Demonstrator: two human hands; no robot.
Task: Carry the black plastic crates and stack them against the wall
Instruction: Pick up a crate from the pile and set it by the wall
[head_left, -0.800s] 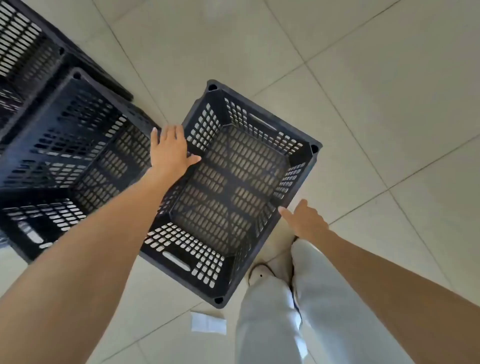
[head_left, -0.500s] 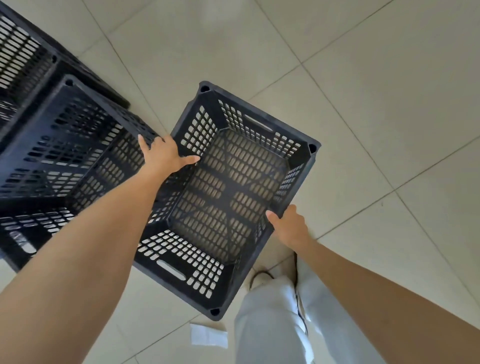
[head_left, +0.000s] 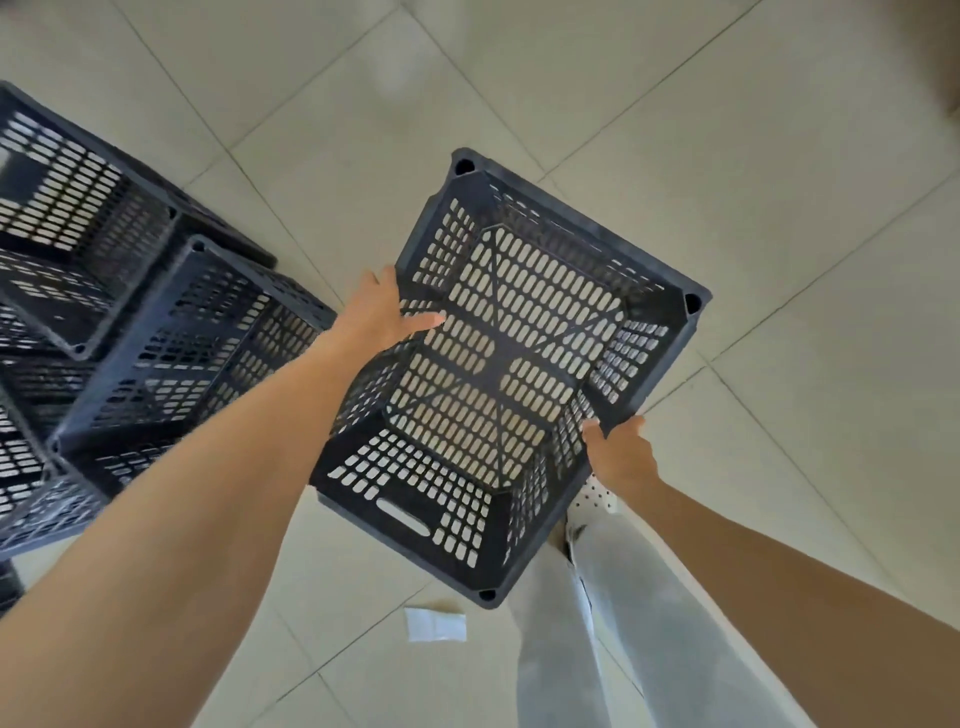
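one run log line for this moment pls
phase: carrying | left hand: grips left rim of crate | right hand: grips right rim | crate: empty, tilted | other crates: left on tiled floor

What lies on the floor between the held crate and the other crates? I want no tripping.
The head view shows only bare tile floor between the held crate and the other crates; the left forearm crosses above it.

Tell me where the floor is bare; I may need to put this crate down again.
Bare tile lies beyond and right of the held crate. Left is crowded with other crates. Near your legs, a paper scrap lies on the floor.
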